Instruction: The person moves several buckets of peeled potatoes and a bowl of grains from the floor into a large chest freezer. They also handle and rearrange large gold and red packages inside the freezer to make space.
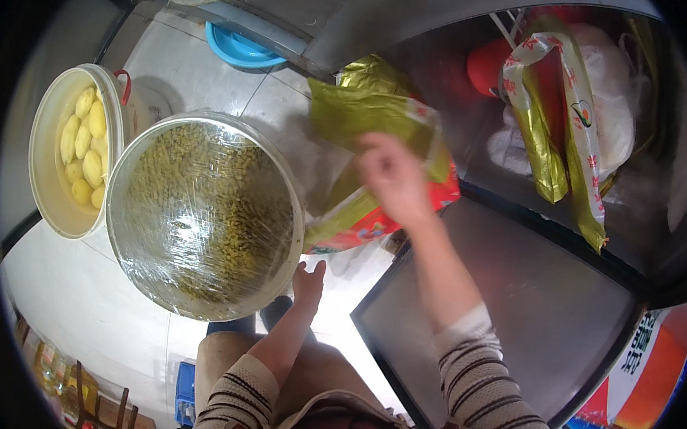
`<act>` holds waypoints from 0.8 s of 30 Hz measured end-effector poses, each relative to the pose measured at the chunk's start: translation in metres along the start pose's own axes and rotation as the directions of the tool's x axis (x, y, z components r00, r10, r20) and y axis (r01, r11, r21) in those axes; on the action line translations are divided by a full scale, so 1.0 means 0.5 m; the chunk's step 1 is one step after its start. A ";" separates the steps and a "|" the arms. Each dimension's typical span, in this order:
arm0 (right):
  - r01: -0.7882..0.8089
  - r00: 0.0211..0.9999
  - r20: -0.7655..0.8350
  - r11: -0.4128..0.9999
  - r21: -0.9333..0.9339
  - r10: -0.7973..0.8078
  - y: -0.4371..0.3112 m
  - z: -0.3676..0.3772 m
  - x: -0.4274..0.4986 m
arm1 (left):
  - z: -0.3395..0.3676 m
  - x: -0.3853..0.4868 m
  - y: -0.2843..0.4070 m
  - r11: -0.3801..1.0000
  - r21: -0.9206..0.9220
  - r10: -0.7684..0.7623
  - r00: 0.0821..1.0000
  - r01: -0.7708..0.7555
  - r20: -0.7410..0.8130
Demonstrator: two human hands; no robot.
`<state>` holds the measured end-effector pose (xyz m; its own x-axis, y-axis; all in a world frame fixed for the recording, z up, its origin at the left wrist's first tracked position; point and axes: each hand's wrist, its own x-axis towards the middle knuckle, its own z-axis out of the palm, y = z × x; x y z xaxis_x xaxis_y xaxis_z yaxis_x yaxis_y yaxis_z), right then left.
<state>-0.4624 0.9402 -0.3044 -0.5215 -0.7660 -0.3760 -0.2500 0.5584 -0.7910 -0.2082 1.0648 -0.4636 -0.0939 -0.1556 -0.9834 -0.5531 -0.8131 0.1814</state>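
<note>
A large round tub covered in clear plastic film (203,219) stands before me, full of chopped greenish-brown food. My left hand (309,282) is just right of its lower rim, fingers apart, with nothing seen in it. Over a green, gold and red plastic bag (378,114) is my right hand (389,173), blurred, its fingers bent; whether it grips the bag cannot be made out. Behind the tub, to the left, a white bucket (108,85) with a red handle holds peeled potatoes (95,120) in liquid.
A light blue basin (241,49) lies on the tiled floor by a metal ledge. On the right, an open-topped dark compartment holds an empty-looking green and white bag (584,122), white plastic bags (611,106) and a red container (486,67). A dark panel (507,316) lies below it; a blue crate (186,387) sits lower left.
</note>
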 end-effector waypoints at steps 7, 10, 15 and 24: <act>0.228 0.501 -0.815 0.863 0.450 0.292 0.154 -0.305 -0.143 | -0.025 -0.063 0.059 0.889 0.335 0.340 0.940 -0.313 -0.023; -0.237 0.628 -0.683 0.927 0.289 0.374 0.264 -0.308 -0.151 | -0.023 -0.171 0.121 0.447 0.447 0.806 0.566 -0.775 0.174; -0.595 0.769 -0.055 0.744 0.302 0.637 0.337 -0.154 -0.181 | 0.029 -0.231 0.252 0.147 0.421 0.871 0.319 -0.895 0.374; -0.281 0.950 -0.109 0.653 -0.704 0.292 0.359 -0.098 -0.121 | 0.071 -0.166 0.222 0.198 0.500 0.746 0.460 -0.843 0.481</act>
<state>-0.5157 1.1020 -0.3999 -0.6574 -0.5302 -0.5355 -0.5906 0.8039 -0.0709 -0.2912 1.0076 -0.3620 -0.8539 -0.4089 -0.3219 -0.4444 0.2511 0.8599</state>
